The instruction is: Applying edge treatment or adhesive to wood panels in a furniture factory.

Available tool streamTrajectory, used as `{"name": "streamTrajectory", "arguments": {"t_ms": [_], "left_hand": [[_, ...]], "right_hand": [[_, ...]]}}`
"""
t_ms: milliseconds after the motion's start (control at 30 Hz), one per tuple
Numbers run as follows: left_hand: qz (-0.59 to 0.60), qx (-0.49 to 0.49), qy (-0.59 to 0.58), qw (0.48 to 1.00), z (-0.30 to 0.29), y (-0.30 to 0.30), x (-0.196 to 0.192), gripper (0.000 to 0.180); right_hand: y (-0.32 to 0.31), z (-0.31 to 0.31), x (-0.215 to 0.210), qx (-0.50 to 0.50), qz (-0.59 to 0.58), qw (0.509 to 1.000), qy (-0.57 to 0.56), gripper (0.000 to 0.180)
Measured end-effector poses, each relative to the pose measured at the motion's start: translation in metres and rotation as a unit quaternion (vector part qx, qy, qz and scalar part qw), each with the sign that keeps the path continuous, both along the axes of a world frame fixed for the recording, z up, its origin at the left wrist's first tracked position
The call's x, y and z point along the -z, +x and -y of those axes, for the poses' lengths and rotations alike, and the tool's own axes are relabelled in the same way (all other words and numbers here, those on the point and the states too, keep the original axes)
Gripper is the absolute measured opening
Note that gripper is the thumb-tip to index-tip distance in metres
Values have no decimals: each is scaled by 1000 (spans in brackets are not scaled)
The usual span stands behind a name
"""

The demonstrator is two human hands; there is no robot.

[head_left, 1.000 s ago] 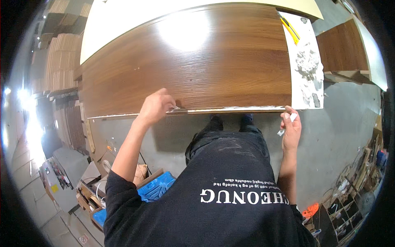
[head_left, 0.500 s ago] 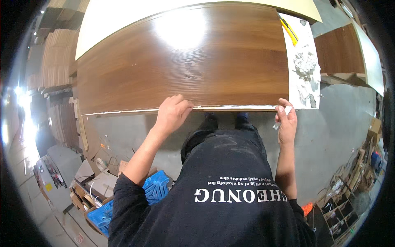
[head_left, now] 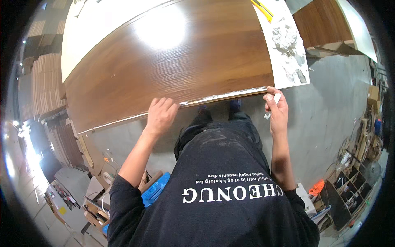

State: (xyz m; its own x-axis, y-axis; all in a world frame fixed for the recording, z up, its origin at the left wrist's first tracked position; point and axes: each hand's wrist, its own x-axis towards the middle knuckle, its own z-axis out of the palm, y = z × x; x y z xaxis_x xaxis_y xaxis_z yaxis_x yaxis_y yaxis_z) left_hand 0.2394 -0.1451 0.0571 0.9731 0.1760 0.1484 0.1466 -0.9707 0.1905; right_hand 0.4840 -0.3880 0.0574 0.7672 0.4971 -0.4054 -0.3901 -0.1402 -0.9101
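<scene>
A wide brown wood-grain panel [head_left: 197, 61] lies flat in front of me, with a ragged line of white material [head_left: 224, 96] along its near edge. My left hand [head_left: 161, 116] is closed over that edge, left of the middle. Its fingers are bent and pressed together on the top face; the thumb is mostly hidden. At the panel's near right corner, my right hand [head_left: 277, 109] pinches a small flat white strip [head_left: 277, 98], which pokes out above and below the fingers. That hand is touching or very close to the corner.
On a white sheet [head_left: 302, 74] right of the panel lie a yellow utility knife [head_left: 263, 10] and crumpled white scraps [head_left: 284, 35]. A brown board piece [head_left: 321, 24] stands beyond. Stacked boards [head_left: 47, 84] are at left. Blue plastic [head_left: 155, 191] and a compartment box [head_left: 347, 195] sit low behind me.
The view has tilted, so the panel appears slanted and shifted left. Both hands keep about the same spots on its edge, and the white strip stays in my right fingers.
</scene>
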Motion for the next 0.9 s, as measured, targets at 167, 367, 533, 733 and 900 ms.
{"name": "streamTrajectory", "arguments": {"t_ms": [167, 367, 533, 733, 900], "left_hand": [[-41, -47, 8, 998, -7, -16, -5, 11], [-11, -20, 3, 1000, -3, -2, -5, 7], [-39, -21, 18, 999, -13, -17, -7, 6], [-81, -13, 5, 997, -33, -41, -10, 9], [-96, 9, 2, 995, -49, -55, -13, 9]], "right_hand": [[0, 6, 6, -2, -5, 1000, 24, 28], [-2, 0, 3, -10, -7, 1000, 26, 26], [-3, 3, 6, 3, 11, 1000, 23, 25], [-23, -2, 8, 41, 1, 999, 31, 25], [-55, -2, 18, 70, -4, 997, 33, 25]]}}
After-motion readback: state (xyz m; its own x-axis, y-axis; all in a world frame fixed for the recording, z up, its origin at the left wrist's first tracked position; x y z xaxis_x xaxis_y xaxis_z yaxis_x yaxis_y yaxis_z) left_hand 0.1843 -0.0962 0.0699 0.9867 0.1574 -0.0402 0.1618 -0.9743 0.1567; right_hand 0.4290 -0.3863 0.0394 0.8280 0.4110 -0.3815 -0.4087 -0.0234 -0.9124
